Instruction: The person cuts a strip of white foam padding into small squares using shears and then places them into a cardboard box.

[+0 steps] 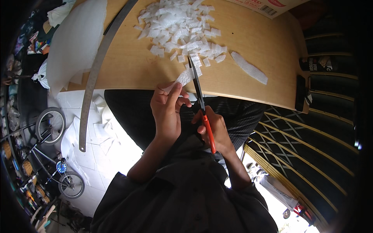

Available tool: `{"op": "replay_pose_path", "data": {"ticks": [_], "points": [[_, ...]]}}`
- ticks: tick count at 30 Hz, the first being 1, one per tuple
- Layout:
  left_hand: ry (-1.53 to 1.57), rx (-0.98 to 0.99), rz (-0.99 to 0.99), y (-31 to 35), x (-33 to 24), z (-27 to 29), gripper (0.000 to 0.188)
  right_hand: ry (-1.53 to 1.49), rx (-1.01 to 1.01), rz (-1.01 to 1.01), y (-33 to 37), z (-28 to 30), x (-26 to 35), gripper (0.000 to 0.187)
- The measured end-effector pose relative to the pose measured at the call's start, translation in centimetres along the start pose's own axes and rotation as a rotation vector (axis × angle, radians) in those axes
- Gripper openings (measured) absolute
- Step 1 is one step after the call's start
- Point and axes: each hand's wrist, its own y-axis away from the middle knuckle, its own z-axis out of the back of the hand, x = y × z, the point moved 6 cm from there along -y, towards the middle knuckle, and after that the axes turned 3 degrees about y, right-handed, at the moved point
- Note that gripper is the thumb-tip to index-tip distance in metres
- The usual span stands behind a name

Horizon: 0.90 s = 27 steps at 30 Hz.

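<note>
My left hand point(167, 106) pinches a strip of white foam sheet point(185, 77) between thumb and fingers, just off the table's near edge. My right hand point(217, 128) grips scissors point(208, 130) with red-orange handles and dark blades. The blades point away from me and lie across the strip's far end; whether they are parted is hard to make out. Beyond the tips spreads a heap of small cut foam pieces point(175, 27). To the right of the heap lies another loose foam strip point(249, 68), slightly curved.
A long metal ruler point(95, 73) overhangs the wooden table's point(128, 66) near edge at the left, beside a large foam sheet point(75, 39). A printed cardboard box point(268, 8) sits at the far right. Left on the floor stands a bicycle point(50, 159); a folding metal gate point(307, 132) is at right.
</note>
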Motion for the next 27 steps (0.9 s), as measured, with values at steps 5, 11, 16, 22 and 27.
{"op": "replay_pose_path", "data": {"ticks": [5, 11, 16, 22, 27], "points": [[-0.028, 0.011, -0.030, -0.2, -0.1, 0.2, 0.009, 0.033, -0.085, -0.014, 0.1, -0.1, -0.6, 0.023], [0.026, -0.067, -0.089, -0.5, -0.7, 0.4, 0.012, -0.148, 0.035, -0.005, 0.5, -0.8, -1.3, 0.054], [0.004, -0.069, -0.079, -0.7, -0.6, 0.4, 0.010, -0.016, 0.144, 0.023, 0.9, -1.6, -1.4, 0.072], [-0.016, -0.050, -0.054, -0.5, 0.0, 0.8, 0.008, 0.019, 0.151, -0.018, 0.8, -1.7, -1.0, 0.064], [-0.063, -0.032, -0.095, -1.0, -0.6, 0.8, 0.006, 0.092, 0.188, 0.019, 0.6, -0.9, -0.3, 0.058]]}}
